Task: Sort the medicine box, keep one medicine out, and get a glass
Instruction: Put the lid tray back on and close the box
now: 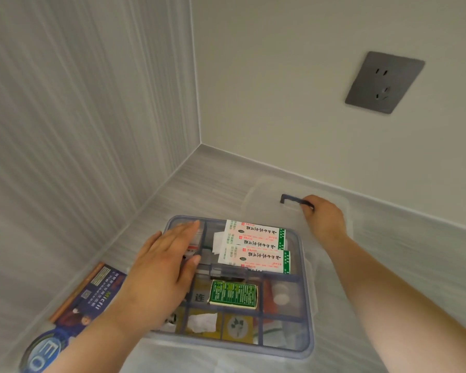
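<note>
A clear plastic medicine box with a blue divided tray sits on the grey counter. Inside lie two white-and-green cartons, a small green packet and several other packs. My left hand hovers flat over the tray's left side, fingers spread, holding nothing. My right hand is closed on the dark handle of the translucent lid, which rests behind the box. No glass is in view.
A dark blue box with an orange edge and a round blue-labelled item lie left of the medicine box. Walls meet in a corner behind. A grey power socket sits on the right wall.
</note>
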### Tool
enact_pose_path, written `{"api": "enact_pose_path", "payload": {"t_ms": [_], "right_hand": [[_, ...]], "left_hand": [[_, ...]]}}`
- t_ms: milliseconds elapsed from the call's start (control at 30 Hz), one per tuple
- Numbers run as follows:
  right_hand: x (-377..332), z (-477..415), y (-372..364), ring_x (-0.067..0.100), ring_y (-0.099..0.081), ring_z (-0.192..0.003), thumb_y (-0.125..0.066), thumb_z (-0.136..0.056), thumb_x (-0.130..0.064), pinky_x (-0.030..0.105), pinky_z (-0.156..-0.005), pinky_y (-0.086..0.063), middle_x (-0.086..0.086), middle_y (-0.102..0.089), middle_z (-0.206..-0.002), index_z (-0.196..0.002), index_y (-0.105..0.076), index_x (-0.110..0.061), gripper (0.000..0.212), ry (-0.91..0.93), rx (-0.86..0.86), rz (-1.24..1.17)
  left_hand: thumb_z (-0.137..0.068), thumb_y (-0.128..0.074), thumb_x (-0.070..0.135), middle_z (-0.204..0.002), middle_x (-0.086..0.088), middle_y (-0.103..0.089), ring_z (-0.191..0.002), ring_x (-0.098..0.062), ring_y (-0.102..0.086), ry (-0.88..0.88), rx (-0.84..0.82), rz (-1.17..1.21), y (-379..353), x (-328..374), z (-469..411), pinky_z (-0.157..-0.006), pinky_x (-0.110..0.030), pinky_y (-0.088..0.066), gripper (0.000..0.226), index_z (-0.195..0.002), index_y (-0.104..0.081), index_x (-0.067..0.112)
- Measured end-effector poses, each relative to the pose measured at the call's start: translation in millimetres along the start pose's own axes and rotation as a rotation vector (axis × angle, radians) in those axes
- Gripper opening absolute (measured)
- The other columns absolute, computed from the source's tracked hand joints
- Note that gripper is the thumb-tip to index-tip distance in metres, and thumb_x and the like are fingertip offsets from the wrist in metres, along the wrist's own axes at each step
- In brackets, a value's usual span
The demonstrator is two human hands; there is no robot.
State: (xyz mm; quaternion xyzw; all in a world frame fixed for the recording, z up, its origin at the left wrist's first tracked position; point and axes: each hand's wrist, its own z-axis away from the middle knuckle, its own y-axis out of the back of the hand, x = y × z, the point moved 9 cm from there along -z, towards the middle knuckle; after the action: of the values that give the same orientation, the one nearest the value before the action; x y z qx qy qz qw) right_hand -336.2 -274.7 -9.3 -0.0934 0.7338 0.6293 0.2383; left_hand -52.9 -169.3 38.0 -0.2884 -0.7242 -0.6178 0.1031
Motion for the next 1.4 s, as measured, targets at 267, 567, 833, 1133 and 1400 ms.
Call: {"api": "enact_pose_path", "payload": {"t_ms": [267, 567, 833, 1133, 1400], "right_hand": [[-7.0, 35.0, 115.7, 0.025, -0.048, -0.073, -0.052, -0.086, -0.011, 0.012, -0.053, -0.034, 0.018, -0.060, -0.081, -0.094, -0.064, -0.001, 0.017, 0.066, 0.278, -0.315], [-106.9, 123.8, 127.9, 0.000, -0.053, -0.065, -0.054, -0.085, -0.012, 0.002, -0.059, -0.035, -0.010, -0.059, -0.070, -0.079, -0.061, -0.026, 0.017, 0.363, 0.006, -0.381], [-136.1, 157.1, 48.6, 0.020, -0.058, -0.096, -0.050, -0.087, -0.015, 0.022, -0.077, -0.038, 0.007, -0.068, -0.106, -0.104, -0.064, -0.016, 0.022, 0.413, -0.182, -0.261], [-147.4, 158.9, 29.3, 0.022, -0.059, -0.093, -0.046, -0.089, -0.021, 0.032, -0.081, -0.045, 0.008, -0.069, -0.103, -0.102, -0.063, -0.018, 0.021, 0.395, -0.225, -0.168], [-156.5, 164.6, 23.5, 0.024, -0.055, -0.097, -0.040, -0.091, -0.021, 0.032, -0.083, -0.039, 0.006, -0.065, -0.105, -0.105, -0.057, -0.016, 0.023, 0.478, -0.182, -0.024]], "left_hand": [[-0.084, -0.056, 0.022, -0.144, -0.004, -0.036, -0.130, -0.013, -0.030, 0.050, 0.139, 0.198, 17.1, -0.4, 4.1, -0.101, -0.019, -0.016, 0.055, -0.134, -0.032, 0.017], [-0.091, -0.042, 0.016, -0.141, -0.008, -0.039, -0.127, -0.015, -0.034, 0.329, 0.212, 0.565, 24.4, -41.3, 60.1, -0.105, -0.029, -0.021, 0.041, -0.131, -0.037, 0.018], [-0.094, -0.033, 0.017, -0.126, 0.005, -0.046, -0.115, -0.006, -0.038, 0.420, 0.172, 0.813, 15.1, -42.7, 87.0, -0.095, -0.014, -0.025, 0.036, -0.130, -0.040, 0.017], [-0.088, -0.047, 0.026, -0.123, 0.013, -0.038, -0.118, -0.006, -0.035, 0.499, 0.073, 0.928, 11.6, -46.8, 86.3, -0.095, -0.024, -0.025, 0.047, -0.132, -0.031, 0.033], [-0.090, -0.041, 0.016, -0.151, 0.006, -0.016, -0.136, -0.016, -0.019, 0.412, -0.005, 0.650, 17.5, -38.3, 73.9, -0.108, -0.032, -0.018, 0.052, -0.135, -0.023, 0.033]]}}
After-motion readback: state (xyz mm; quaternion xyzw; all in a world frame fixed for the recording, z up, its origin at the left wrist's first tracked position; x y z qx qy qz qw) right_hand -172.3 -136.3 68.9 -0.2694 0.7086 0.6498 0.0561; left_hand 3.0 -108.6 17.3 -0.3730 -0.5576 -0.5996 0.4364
